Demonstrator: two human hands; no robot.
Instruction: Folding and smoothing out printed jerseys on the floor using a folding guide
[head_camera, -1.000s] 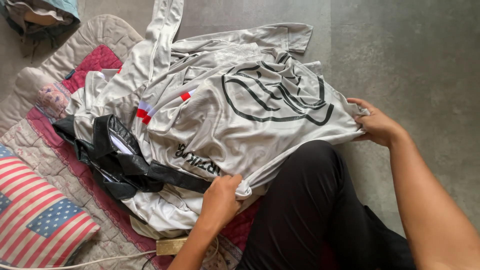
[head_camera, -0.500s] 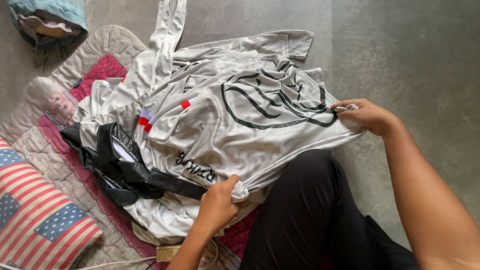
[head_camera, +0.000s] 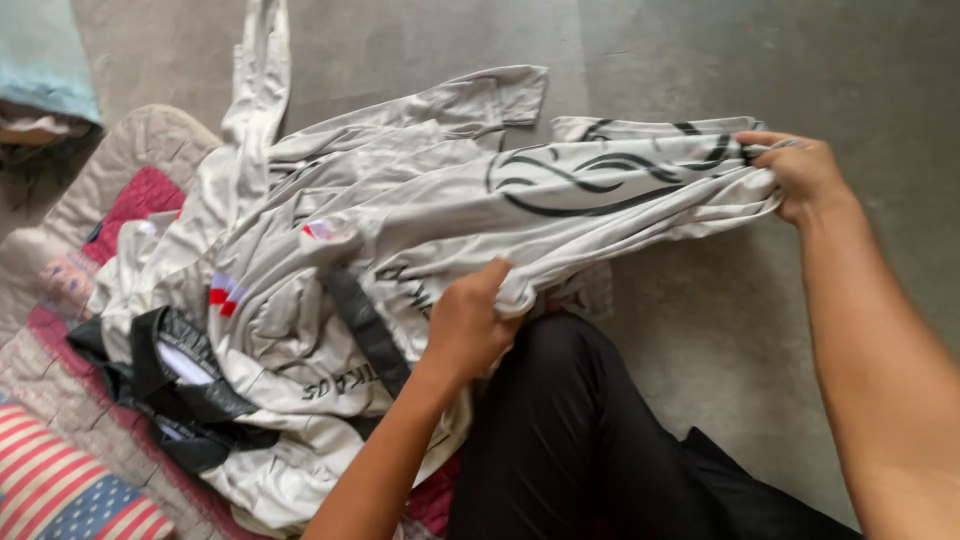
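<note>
A light grey jersey (head_camera: 420, 210) with black curved markings and small red patches lies bunched over my lap and the floor. My left hand (head_camera: 470, 325) grips a fold of its lower edge just above my knee. My right hand (head_camera: 800, 170) pinches the jersey's far right edge and holds it lifted, so the cloth is stretched between both hands. One long sleeve (head_camera: 255, 90) trails up and away on the floor. Black trim of the jersey (head_camera: 185, 385) shows at the lower left.
My leg in black trousers (head_camera: 570, 440) fills the lower middle. A quilted beige and red mat (head_camera: 130, 190) lies at left, with a striped red, white and blue cushion (head_camera: 70, 495) at the lower left. Folded cloth (head_camera: 45, 70) sits top left. Grey concrete floor (head_camera: 780, 60) lies around.
Both hands have lifted and pulled the jersey's right side up and outward, stretching it. My left hand has moved up and to the right with its fold.
</note>
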